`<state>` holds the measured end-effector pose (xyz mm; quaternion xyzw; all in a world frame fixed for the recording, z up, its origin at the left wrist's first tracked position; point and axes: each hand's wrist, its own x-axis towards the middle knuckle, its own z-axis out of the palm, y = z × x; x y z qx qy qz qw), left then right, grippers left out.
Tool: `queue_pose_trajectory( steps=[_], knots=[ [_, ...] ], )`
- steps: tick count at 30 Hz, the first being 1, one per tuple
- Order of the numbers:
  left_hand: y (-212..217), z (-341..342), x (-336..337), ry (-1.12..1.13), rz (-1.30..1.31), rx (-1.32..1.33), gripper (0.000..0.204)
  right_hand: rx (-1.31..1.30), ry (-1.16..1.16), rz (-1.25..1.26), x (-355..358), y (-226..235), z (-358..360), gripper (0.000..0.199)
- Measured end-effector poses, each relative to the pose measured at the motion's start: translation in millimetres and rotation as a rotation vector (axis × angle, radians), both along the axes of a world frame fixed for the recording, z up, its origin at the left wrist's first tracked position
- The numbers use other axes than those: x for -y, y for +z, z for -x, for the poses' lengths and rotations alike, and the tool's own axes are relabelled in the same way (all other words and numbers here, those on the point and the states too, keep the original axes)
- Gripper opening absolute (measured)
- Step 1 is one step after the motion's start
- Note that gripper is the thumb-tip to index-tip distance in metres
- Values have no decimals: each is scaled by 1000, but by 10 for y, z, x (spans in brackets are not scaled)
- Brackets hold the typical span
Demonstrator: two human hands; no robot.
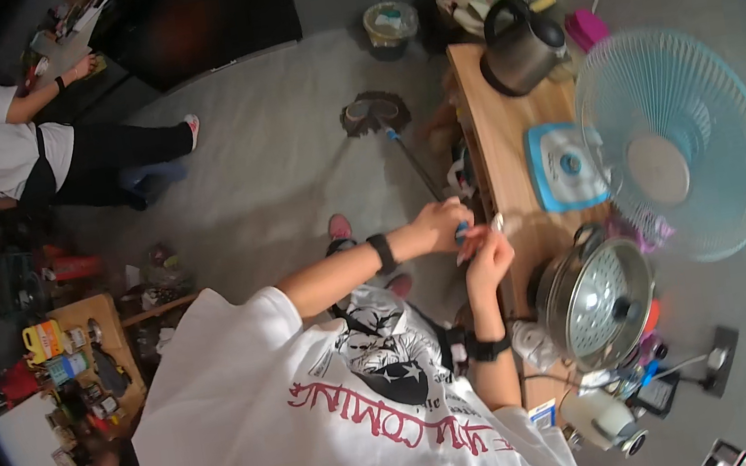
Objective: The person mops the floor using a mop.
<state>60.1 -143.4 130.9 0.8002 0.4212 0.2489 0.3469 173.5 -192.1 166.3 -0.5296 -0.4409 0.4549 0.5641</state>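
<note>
A mop with a dark, shaggy head [375,112] rests on the grey floor. Its slim dark handle [417,165] slants from the head up toward me. My left hand [439,227] is closed around that handle. Close beside it, my right hand [489,259] has its fingers curled at the handle's upper part, where a bit of blue shows between the two hands. A small white piece sticks out by the right fingers; I cannot make out what it is. The hands hide the rest of the handle.
On my right a wooden counter [494,111] holds a kettle [523,45], a blue-and-white fan base [569,165] and a steamer pot [598,306]. A fan cage [680,142] stands over it. A bin [390,28] is ahead; another person [47,150] works at far left.
</note>
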Motion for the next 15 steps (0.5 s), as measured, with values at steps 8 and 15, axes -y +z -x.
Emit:
queue_pose_trajectory(
  steps=[8, 15],
  knots=[
    [707, 604, 12, -97, 199, 85, 49, 292, 379, -335, -90, 906, 488, 47],
    [2021, 2006, -946, -190, -402, 371, 61, 122, 39, -153, -202, 714, 17, 47]
  ],
)
